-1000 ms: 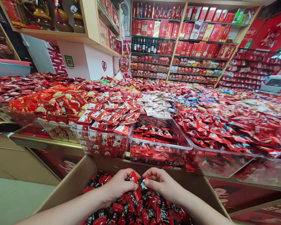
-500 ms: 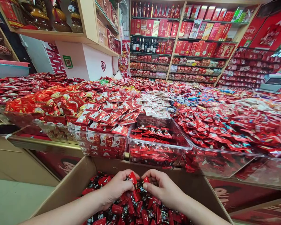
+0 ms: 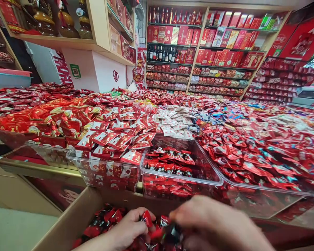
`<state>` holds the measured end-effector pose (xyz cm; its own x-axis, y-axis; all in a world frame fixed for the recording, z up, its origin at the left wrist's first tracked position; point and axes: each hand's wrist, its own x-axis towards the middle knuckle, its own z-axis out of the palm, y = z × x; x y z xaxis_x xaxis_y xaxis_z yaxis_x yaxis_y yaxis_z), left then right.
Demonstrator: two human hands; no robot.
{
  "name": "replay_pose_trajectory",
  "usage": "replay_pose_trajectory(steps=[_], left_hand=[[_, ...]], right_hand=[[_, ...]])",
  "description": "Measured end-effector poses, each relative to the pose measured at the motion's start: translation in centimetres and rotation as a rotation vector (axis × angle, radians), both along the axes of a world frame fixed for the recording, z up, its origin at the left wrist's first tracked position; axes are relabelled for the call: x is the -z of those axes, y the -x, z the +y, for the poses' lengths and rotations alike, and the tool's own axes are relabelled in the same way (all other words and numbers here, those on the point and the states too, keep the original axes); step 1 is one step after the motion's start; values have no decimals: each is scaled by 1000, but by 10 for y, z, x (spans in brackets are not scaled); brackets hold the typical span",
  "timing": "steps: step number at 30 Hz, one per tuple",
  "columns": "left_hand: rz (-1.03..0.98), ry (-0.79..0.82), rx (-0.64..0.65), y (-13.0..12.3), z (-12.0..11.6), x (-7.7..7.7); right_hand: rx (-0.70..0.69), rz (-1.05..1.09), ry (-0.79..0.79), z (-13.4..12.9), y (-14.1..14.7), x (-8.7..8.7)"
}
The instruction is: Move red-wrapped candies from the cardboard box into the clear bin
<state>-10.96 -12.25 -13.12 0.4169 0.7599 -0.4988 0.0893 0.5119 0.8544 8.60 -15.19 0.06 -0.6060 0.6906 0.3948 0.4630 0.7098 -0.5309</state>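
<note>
My left hand [image 3: 136, 225] is closed on a red-and-black wrapped candy [image 3: 147, 219], low over an open cardboard box. Beside it, my right hand [image 3: 209, 223] is smeared by motion, its fingers curled downward. A blurred dark wrapped candy [image 3: 173, 234] shows under those fingers, moving with them. More wrapped candies [image 3: 104, 221] of this kind fill the cardboard box [image 3: 75, 212], partly covered by my hands and arms. Just beyond the box stands a clear plastic bin [image 3: 183, 179], in which similar red-and-black packets [image 3: 170, 168] lie in rows.
Left of that bin, another clear bin [image 3: 104, 170] is heaped with red-and-white packets. To the right rises a pile of red packets [image 3: 240, 157], with white packets [image 3: 175, 122] behind. Shelves [image 3: 172, 24] of bottles and boxes line the back. A wooden cabinet [image 3: 99, 38] overhangs at left.
My right hand has risen and moved right, away from my left hand, and is blurred. My left hand sits slightly lower, still pinching its candy. The view has shifted a little.
</note>
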Motion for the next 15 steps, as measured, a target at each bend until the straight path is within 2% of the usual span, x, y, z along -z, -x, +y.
replay_pose_trajectory(steps=[3,5,9,15], left_hand=[[18,49,25,-1,3,5],[20,64,26,0,5,8],[0,79,41,1,9,11],[13,49,105,3,14,6]], right_hand=[[195,26,-115,30,-13,-33],[233,-60,-111,57,-14,-39],[98,-340,-7,102,6,-23],[-21,-570,29,136,39,1]])
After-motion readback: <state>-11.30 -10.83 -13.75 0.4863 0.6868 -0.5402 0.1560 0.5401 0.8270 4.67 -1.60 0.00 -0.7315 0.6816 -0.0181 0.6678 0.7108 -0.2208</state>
